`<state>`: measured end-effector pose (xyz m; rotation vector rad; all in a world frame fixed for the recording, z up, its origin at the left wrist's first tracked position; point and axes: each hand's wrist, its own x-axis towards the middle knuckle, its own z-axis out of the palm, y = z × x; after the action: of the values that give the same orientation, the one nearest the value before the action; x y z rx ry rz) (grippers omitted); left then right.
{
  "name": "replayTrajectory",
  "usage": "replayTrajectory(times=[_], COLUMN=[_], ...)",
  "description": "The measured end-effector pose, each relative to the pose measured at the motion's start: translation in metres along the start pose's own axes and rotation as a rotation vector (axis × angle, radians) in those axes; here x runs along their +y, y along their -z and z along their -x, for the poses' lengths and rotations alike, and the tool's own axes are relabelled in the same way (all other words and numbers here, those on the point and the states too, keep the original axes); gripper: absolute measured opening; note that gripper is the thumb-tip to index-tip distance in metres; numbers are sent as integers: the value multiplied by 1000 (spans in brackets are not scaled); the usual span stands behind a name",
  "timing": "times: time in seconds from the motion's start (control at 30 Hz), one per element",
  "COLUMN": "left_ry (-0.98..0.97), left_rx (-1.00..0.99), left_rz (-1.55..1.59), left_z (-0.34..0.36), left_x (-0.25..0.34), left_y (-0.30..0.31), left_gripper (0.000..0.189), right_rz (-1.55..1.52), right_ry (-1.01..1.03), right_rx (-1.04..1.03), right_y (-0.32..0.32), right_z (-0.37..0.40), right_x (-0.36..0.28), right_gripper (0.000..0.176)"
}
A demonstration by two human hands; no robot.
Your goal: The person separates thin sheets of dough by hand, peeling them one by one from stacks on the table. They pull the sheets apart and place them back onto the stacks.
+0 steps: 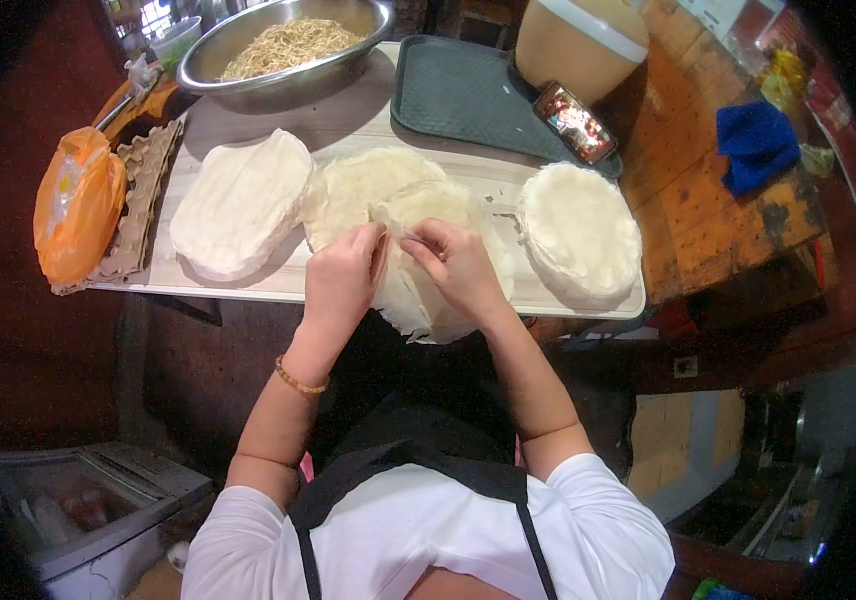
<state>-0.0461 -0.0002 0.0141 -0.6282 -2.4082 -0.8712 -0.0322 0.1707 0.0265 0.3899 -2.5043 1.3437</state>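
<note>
Pinching a thin white round wrapper sheet (pixel 418 295), left hand (pixel 343 280) and right hand (pixel 463 265) both grasp it at the pale wooden board's (pixel 248 285) near edge

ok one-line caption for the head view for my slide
Left hand and right hand pinch a thin wrapper over the board, beside a white stack, a metal bowl of noodles behind.

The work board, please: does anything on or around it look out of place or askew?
Two small things. The wrappers pinched by the left hand and right hand hang over the front edge of the board, unsupported. The phone lies askew across the rim of the tray.
</note>
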Motion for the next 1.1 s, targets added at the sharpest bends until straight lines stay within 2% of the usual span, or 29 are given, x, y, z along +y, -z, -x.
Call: replayTrajectory(times=[0.3, 0.4, 0.47, 0.6, 0.77, 0.9, 0.97, 1.1], left_ry=[9, 4, 22, 78, 267, 237, 318, 386], left_rx=[-34, 11, 78, 78, 68, 149, 81, -42], left_rz=[-45, -8, 102, 144, 280, 391, 363, 293], left_z=[4, 7, 8, 9, 10, 10, 8, 7], left_x=[0, -2, -2, 1, 5, 3, 14, 11], left_y=[-1, -5, -6, -4, -2, -6, 0, -3], left_gripper=[14, 14, 11, 11, 12, 15, 19, 18], right_rz=[18, 0, -29, -34, -42, -31, -135, -162], right_ry=[-4, -5, -58, -70, -82, -92, -102, -79], right_rx=[8, 37, 51, 64, 106, 78, 16, 30], right_y=[-6, -7, -6, -6, -6, -5, -6, -12], right_z=[3, 4, 5, 6, 7, 7, 8, 11], right_x=[-2, -1, -1, -1, 0, 5, 6, 8], right_gripper=[19, 19, 18, 18, 18, 18, 20, 21])
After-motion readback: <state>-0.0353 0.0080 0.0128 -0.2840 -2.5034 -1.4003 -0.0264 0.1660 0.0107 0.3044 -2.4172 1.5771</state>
